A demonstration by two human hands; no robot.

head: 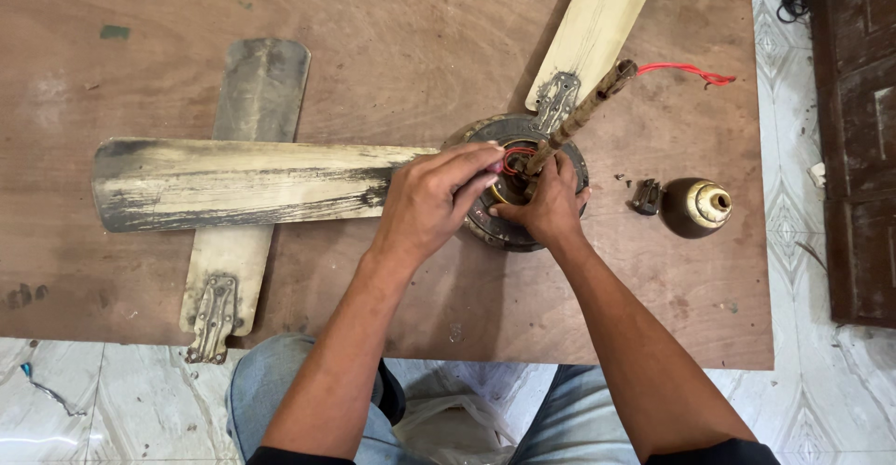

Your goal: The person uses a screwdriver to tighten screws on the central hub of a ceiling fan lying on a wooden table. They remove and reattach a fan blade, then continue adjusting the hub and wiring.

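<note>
1. We see a round, dark, grimy metal ceiling-fan motor housing [518, 138] lying near the middle of a brown plywood tabletop [392, 26], w/ a rusty downrod [583, 110] rising from its hub, tilted up-right.
2. Our left hand [431, 202] rests over the hub; thumb & fingertips pinch thin red and yellow wires [511, 157] beside the rod base.
3. Our right hand [551, 205] is curled on the housing's near edge, fingers closed at the rod's foot; we can't tell exactly what it grips.
4. A red wire end [695, 74] sticks out from the rod's top, lying to the right.
5. Two worn cream blades stay fixed to the motor: one [243, 183] runs left, one [597, 21] runs up-right, off frame.
6. A third, loose blade [245, 194] lies under the left one, crossing it, its metal bracket nearest us.
7. Right of the motor, apart from it: a brass-coloured bell-shaped canopy cup [698, 206] w/ a small dark part [646, 196] just beside it.
8. Below: our jeans-clad knees [271, 381], pale tiled floor [93, 409].
</note>
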